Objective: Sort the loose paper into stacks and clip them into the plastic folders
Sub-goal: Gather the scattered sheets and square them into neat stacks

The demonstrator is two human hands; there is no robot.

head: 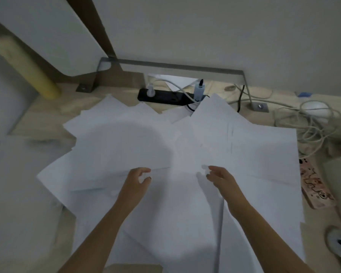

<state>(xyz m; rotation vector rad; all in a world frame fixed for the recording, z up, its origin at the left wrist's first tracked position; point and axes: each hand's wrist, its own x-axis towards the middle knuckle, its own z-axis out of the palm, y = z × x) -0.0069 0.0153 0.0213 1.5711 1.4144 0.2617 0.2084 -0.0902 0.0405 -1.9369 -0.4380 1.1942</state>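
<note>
Treat the task as barely begun: the loose paper point(185, 144) lies fanned and overlapping across the surface point(47, 113), with no squared stack and no folder in clear view. Your left hand point(137, 179) pinches a sheet edge between curled fingers. On your right hand point(220, 177) the fingers curl at something small and white, and blur hides whether they grip it.

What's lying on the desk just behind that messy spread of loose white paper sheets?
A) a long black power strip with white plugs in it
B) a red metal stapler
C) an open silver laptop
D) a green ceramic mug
A: a long black power strip with white plugs in it lies just past the far edge of the loose white paper sheets.
</note>
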